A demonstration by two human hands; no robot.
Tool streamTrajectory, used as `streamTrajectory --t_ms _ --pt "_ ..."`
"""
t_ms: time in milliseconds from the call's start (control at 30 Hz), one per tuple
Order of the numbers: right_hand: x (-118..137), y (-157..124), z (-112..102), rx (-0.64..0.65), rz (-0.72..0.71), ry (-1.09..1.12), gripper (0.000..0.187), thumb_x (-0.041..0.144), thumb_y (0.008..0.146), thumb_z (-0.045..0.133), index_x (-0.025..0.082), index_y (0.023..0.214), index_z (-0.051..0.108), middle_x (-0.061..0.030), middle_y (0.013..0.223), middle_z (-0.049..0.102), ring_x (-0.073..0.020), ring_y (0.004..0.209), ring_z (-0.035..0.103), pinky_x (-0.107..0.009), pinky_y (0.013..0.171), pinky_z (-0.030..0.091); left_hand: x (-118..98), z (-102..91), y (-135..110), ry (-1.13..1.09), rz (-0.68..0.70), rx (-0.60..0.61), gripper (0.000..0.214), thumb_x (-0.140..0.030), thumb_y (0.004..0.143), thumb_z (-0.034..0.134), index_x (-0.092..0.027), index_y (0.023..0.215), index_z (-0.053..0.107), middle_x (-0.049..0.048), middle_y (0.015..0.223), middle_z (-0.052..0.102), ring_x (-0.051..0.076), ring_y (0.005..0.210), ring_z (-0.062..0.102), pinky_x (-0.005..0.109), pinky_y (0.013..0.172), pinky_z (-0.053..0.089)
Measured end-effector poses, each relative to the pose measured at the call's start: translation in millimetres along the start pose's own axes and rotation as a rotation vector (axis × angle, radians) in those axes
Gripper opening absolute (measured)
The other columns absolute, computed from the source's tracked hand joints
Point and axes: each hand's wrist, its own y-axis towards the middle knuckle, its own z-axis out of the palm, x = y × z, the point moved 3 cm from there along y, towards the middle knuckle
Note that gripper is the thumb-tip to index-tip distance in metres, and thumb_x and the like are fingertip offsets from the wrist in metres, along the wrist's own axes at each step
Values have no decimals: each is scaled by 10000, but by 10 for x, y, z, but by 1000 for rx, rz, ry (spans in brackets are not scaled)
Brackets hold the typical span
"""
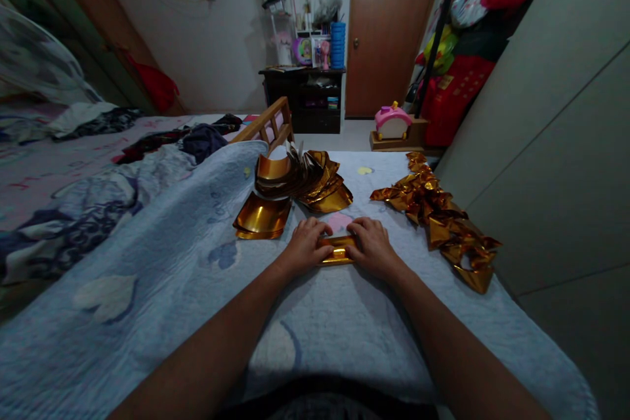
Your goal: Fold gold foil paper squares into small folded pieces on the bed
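A small folded piece of gold foil paper (337,251) lies on the light blue quilt (197,275) in front of me. My left hand (306,243) presses on its left end with the fingers curled down. My right hand (370,244) presses on its right end the same way. Beyond the hands, a stack of flat curved gold sheets (263,216) lies to the left, with a fanned pile of more gold sheets (305,178) behind it. A row of folded gold paper pieces (438,216) runs along the right side of the quilt.
A grey wall or wardrobe panel (551,164) runs close on the right. Rumpled bedding and clothes (98,184) cover the bed to the left. A wooden rail (268,125), a dark shelf unit (308,98), a brown door (386,33) and a pink toy (392,121) stand beyond.
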Motion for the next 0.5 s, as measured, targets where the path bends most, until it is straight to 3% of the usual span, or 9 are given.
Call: streamTrajectory --t_ms 333,500 --pt "17 14 -8 16 14 67 202 180 819 661 195 1018 686 -109 1228 618 -297 1138 476 -418 950 359 -65 -20 -24 -85 63 -24 198 -192 793 671 -164 987 643 84 1035 612 274 1042 552 409 947 440" --pt "33 10 -54 -21 -39 175 174 125 788 643 197 944 665 -99 1120 640 -274 1065 496 -400 925 368 -63 -54 -40 -281 53 -47 323 -154 735 694 -178 1045 607 64 1061 627 242 1030 592 365 915 464"
